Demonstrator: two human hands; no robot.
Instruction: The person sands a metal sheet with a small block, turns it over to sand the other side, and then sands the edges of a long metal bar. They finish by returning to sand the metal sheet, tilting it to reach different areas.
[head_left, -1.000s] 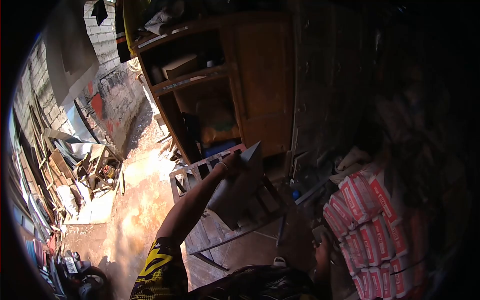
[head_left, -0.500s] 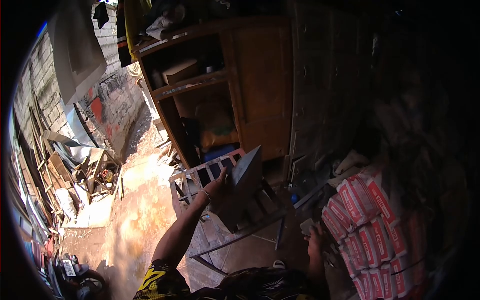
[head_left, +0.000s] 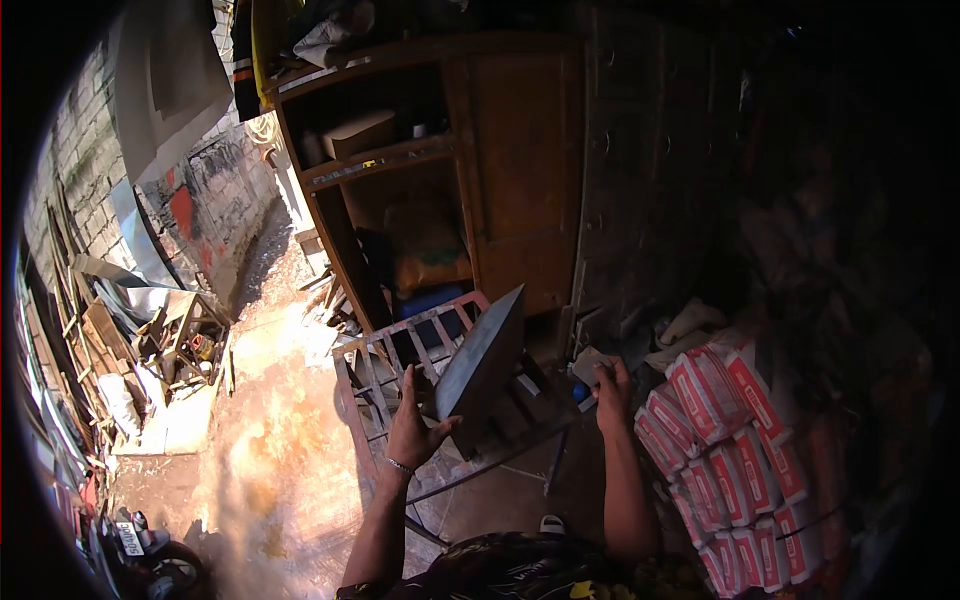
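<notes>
A dark, box-like piece with a pale grey upper face point(head_left: 482, 350) stands tilted on a slatted frame stand point(head_left: 375, 385) in front of me. Beside its near left end is my left hand point(head_left: 415, 435), fingers spread and thumb out toward the piece, a bracelet at the wrist. To the right of the piece my right hand point(head_left: 612, 392) is raised, its fingers closed on a small flat greyish piece point(head_left: 592, 366). What this small piece is, I cannot tell. The lower part of the box-like piece lies in shadow.
Behind the stand rises a wooden cabinet point(head_left: 520, 180) with open shelves. Red-and-white packed bags point(head_left: 740, 490) are stacked at the right. Scrap wood point(head_left: 120, 330) leans on the block wall at the left, and a motorcycle point(head_left: 150, 560) stands at lower left.
My left hand has come off the grey upper face and moved down and left, its fingers spreading. My right hand has risen with the small flat piece.
</notes>
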